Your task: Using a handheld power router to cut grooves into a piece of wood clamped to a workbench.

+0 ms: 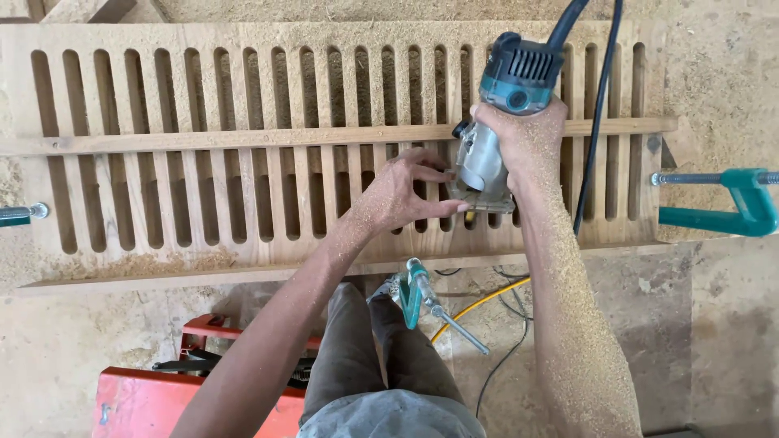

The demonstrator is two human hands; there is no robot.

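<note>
Two sawdust-coated hands work a small router (495, 122). The right hand (523, 142) is wrapped tight around its silver body, just under the teal motor cap, which keeps the tool upright. The left hand (402, 195) sits just beside it, fingers curled with the tips pressed to the clear base plate, seemingly to steady and steer it. The router stands on a wide slotted wooden panel (203, 162) under both hands. A thin wooden strip (203, 139) lies across the slots and touches the router's far side, likely a straight guide. Teal clamps, one (742, 203) right of the right hand and another (418, 292) nearer the body, pin the panel down. A black cord (596, 105) trails away beyond the right hand.
</note>
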